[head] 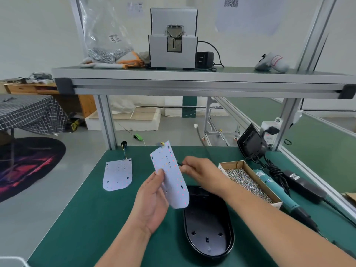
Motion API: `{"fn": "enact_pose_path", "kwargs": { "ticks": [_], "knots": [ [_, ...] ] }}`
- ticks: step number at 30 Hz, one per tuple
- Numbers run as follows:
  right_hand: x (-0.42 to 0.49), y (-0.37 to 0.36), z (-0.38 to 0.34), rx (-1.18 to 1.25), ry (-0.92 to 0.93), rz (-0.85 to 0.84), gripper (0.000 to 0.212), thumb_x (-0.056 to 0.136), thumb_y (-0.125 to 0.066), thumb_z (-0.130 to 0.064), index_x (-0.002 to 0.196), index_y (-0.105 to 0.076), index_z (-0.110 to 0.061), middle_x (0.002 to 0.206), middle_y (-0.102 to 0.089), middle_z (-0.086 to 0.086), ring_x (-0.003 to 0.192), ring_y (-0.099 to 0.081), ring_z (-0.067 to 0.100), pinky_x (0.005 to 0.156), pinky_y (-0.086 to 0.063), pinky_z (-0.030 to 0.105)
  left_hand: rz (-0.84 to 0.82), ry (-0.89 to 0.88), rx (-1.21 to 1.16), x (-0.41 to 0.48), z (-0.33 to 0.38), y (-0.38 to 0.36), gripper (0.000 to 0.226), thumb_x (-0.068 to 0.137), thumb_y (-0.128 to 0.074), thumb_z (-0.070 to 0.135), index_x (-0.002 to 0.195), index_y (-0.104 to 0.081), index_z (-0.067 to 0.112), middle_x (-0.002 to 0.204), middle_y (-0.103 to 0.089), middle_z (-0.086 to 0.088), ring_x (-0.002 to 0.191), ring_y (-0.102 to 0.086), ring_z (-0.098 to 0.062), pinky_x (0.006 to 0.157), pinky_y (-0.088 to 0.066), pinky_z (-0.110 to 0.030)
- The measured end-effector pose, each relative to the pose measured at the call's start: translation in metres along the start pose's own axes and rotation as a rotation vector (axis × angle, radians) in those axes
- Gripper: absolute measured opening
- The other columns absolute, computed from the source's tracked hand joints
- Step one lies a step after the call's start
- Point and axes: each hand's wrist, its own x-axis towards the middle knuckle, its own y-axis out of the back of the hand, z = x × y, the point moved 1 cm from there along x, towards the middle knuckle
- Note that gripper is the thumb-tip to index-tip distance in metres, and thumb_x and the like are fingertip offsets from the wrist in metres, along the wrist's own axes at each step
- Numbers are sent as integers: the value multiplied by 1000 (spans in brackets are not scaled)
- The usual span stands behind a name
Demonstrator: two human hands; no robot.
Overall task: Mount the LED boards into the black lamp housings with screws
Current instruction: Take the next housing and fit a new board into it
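Note:
My left hand (152,201) grips a white LED board (169,176) by its left edge and holds it upright above the green mat. At the board's right edge my right hand (200,172) pinches a thin black wire (179,164). Below them an open black lamp housing (208,228) lies flat on the mat, hollow side up. A second LED board (117,174) with coloured leads lies flat to the left. A cardboard box of screws (248,180) stands to the right, with a teal electric screwdriver (279,193) beside it.
Another black housing (251,141) leans against the right frame post, next to a black power adapter (304,185) and its cables. The shelf overhead carries a grey screw feeder (173,37) and a plastic bag (104,35). The mat's left edge drops to the floor.

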Motion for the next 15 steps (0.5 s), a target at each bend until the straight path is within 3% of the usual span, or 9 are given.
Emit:
{"fn": "enact_pose_path", "kwargs": {
  "ticks": [2,4,6,9,11,13,15],
  "knots": [
    [-5,-7,-12,-80,50,-76,21,107,-57,-28,86,-58,-31,79,-66,-19,71,-56,5,69,-48,26,-31,-4,3,0,-1,-1,44,104,-59,35,136,-66,5,129,-71,-13,110,-70,-22,88,-60,-35],
    [-6,-14,-22,-259,93,-164,13,105,-52,-23,94,-58,-18,92,-74,-2,83,-66,26,75,-54,38,-38,3,11,0,-2,0,54,101,-61,38,142,-62,2,136,-68,-17,117,-68,-26,91,-60,-38],
    [-7,-15,-27,-366,116,-170,13,101,-48,-24,96,-57,-16,95,-74,9,85,-65,36,74,-53,40,-11,-4,12,3,-4,3,53,103,-62,36,143,-60,2,138,-67,-18,118,-68,-28,90,-61,-39],
    [-11,-10,-28,-370,167,-141,31,95,-42,-43,90,-59,-17,87,-69,2,79,-60,29,70,-49,41,85,-16,-92,7,0,8,50,105,-54,35,144,-59,5,141,-67,-14,123,-69,-27,95,-58,-42],
    [-14,1,-13,-370,152,-130,27,99,-53,-45,89,-61,-21,85,-65,-6,81,-58,20,72,-47,40,195,-25,-183,11,4,18,42,107,-53,30,142,-62,9,139,-71,-8,125,-69,-25,96,-60,-44],
    [-17,16,11,-404,125,-92,12,100,-63,-32,95,-67,-22,92,-66,-9,92,-58,18,82,-49,40,326,-35,-228,14,8,27,34,107,-57,24,139,-65,14,127,-76,0,110,-75,-22,81,-65,-37],
    [-21,30,34,-451,101,-30,5,99,-67,-21,101,-71,-23,97,-66,-11,102,-54,16,93,-47,36,404,-33,-223,14,9,31,27,105,-60,21,130,-68,15,107,-78,3,79,-75,-17,59,-60,-29]
  ]
}}
